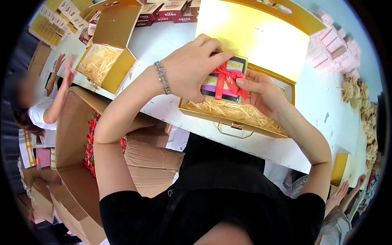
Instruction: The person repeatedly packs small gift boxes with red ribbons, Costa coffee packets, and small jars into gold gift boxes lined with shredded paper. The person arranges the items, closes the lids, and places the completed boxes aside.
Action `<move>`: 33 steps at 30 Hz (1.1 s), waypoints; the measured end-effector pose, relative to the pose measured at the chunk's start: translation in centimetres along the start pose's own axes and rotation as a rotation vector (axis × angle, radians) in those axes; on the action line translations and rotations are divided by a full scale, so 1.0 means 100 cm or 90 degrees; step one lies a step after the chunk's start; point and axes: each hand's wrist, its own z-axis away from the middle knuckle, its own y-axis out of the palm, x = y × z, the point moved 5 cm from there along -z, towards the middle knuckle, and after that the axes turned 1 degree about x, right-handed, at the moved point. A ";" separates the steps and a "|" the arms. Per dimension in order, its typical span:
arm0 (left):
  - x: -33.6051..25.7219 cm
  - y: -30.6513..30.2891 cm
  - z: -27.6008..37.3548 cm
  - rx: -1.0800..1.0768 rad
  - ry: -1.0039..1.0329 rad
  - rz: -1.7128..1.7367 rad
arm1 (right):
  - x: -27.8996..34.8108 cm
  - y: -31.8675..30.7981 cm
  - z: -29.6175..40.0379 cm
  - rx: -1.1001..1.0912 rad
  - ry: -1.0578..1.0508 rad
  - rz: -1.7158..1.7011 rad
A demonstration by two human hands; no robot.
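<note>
Between my two hands is a small Godiva chocolate box [210, 82] tied with a red printed ribbon bow [228, 80]. From above, my left hand [202, 62] grips it across its left side, fingers over the far edge. My right hand [260, 92] holds the right side, thumb resting by the ribbon. Both are over an open gold gift box [211, 116] with a metal clasp handle [235, 130] on its front. Pale shredded filler [232, 111] lines that box. Its shiny gold lid [254, 33] stands raised behind.
Another open gold box [114, 70] with filler stands left on the white table [318, 122]. Costa cartons [173, 10] are stacked behind; pink boxes [333, 46] are at right. A large cardboard carton [72, 131] holds red-ribboned packs. Co-workers' hands [69, 72] show left and lower right.
</note>
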 end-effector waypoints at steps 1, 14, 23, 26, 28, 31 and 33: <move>0.004 0.003 0.002 -0.021 -0.001 0.024 | 0.001 -0.006 0.001 -0.021 -0.005 0.002; 0.002 0.118 -0.009 -0.382 -0.252 0.558 | -0.024 -0.062 -0.005 -0.163 0.107 0.102; 0.099 0.087 -0.063 -0.525 -0.281 0.243 | -0.032 -0.103 0.017 -0.270 0.090 0.112; 0.181 0.047 -0.073 -0.684 -0.426 -0.044 | -0.035 -0.098 0.016 -0.281 0.106 0.129; 0.202 0.043 -0.099 -0.633 -0.499 -0.127 | -0.035 -0.099 0.017 -0.291 0.109 0.159; 0.230 0.045 -0.126 -0.441 -0.606 -0.160 | -0.029 -0.094 0.018 -0.281 0.121 0.208; 0.246 0.045 -0.127 -0.285 -0.657 -0.103 | -0.022 -0.091 0.017 -0.253 0.135 0.235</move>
